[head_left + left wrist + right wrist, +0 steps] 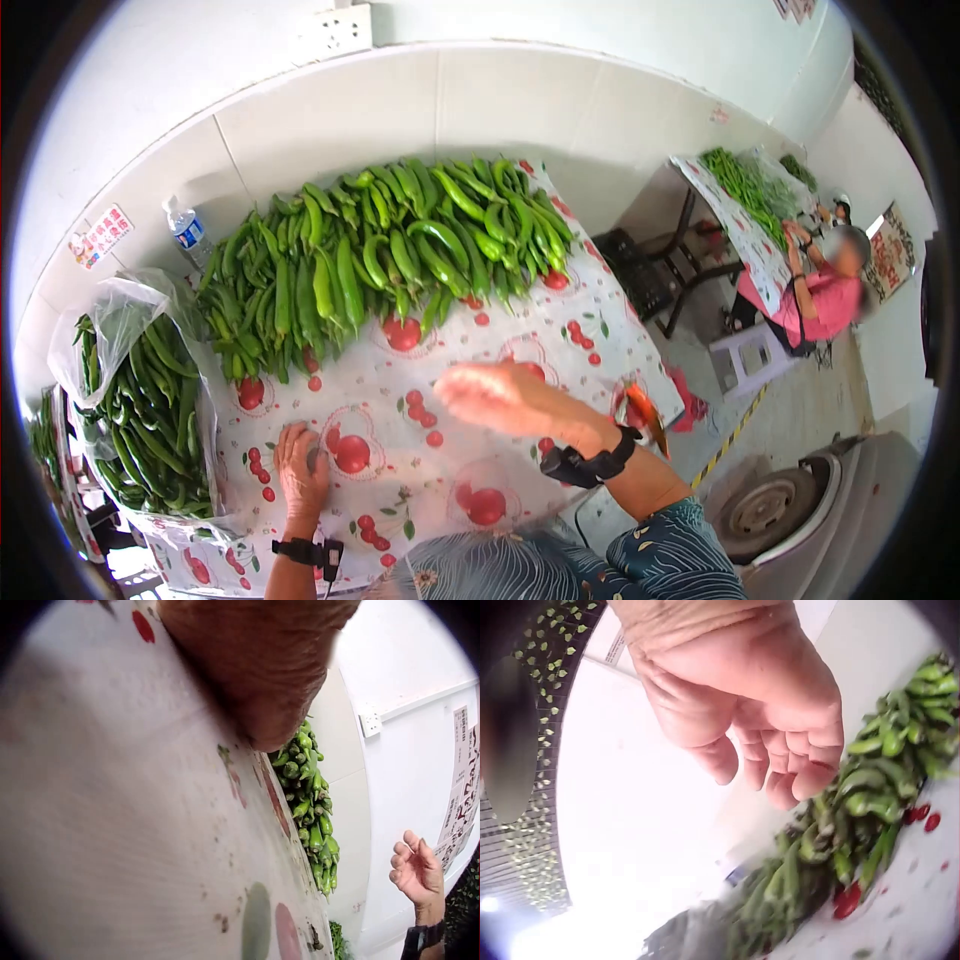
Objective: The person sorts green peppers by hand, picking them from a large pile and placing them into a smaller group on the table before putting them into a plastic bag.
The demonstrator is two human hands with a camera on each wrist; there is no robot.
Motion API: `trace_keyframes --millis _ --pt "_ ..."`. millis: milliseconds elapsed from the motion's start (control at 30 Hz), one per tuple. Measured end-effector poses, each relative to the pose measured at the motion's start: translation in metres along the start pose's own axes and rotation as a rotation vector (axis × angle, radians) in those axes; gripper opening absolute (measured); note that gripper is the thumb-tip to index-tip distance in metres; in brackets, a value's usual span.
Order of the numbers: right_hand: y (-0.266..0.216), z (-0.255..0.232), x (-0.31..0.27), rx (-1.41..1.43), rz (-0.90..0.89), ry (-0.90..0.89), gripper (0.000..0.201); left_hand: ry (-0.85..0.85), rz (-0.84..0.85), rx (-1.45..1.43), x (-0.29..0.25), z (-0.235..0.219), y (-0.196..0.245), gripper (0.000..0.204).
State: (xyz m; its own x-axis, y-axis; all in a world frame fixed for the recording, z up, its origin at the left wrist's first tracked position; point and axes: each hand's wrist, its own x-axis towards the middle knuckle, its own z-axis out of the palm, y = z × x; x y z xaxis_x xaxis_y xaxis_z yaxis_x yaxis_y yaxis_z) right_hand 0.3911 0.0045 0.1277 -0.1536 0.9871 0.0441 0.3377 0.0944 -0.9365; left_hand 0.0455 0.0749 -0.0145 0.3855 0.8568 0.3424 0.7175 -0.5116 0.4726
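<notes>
Tablecloth (420, 470): bag (110, 320) w/ peppers (150, 420); left grip (303, 470) flat, right grip (490, 395) open, empty.

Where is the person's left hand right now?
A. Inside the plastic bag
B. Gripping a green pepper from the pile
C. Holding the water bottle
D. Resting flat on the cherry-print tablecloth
D: the left hand lies palm down on the tablecloth, short of the pepper pile, holding nothing.

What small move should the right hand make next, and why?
Probably reach forward to the green peppers. The right hand hovers empty above the tablecloth, short of the pile, while the left hand rests flat on the cloth.
</notes>
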Motion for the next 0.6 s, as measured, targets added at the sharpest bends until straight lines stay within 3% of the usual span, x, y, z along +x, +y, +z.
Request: trace_keyframes --millis 100,200,233,333,400,467,567,600 --pt "-0.002 0.028 -0.038 -0.091 0.096 -0.16 0.028 -0.01 0.016 0.001 -0.002 0.001 -0.004 0.033" --pt "0.01 0.029 -0.075 -0.129 0.227 -0.128 0.036 -0.005 0.026 0.001 -0.004 0.006 -0.012 0.034" --pt "0.021 0.031 -0.09 -0.115 0.174 0.015 0.034 0.0 0.042 -0.003 -0.005 0.008 -0.015 0.034" --pt "0.026 0.009 -0.129 -0.088 0.31 0.235 0.033 -0.005 0.063 0.001 -0.003 0.008 -0.016 0.034" --pt "0.047 -0.012 -0.153 -0.261 0.458 0.467 0.032 0.005 0.082 0.012 -0.004 0.009 -0.018 0.035" --pt "0.056 -0.032 -0.182 -0.544 0.407 0.767 0.033 0.007 0.099 -0.002 -0.003 0.01 -0.02 0.035" --pt "0.091 -0.052 -0.221 -0.76 0.385 1.042 0.033 -0.002 0.1 0.002 -0.003 0.009 -0.018 0.034" --pt "0.098 -0.056 -0.232 -0.715 0.487 1.043 0.034 -0.005 0.098 0.006 -0.003 0.008 -0.017 0.034"
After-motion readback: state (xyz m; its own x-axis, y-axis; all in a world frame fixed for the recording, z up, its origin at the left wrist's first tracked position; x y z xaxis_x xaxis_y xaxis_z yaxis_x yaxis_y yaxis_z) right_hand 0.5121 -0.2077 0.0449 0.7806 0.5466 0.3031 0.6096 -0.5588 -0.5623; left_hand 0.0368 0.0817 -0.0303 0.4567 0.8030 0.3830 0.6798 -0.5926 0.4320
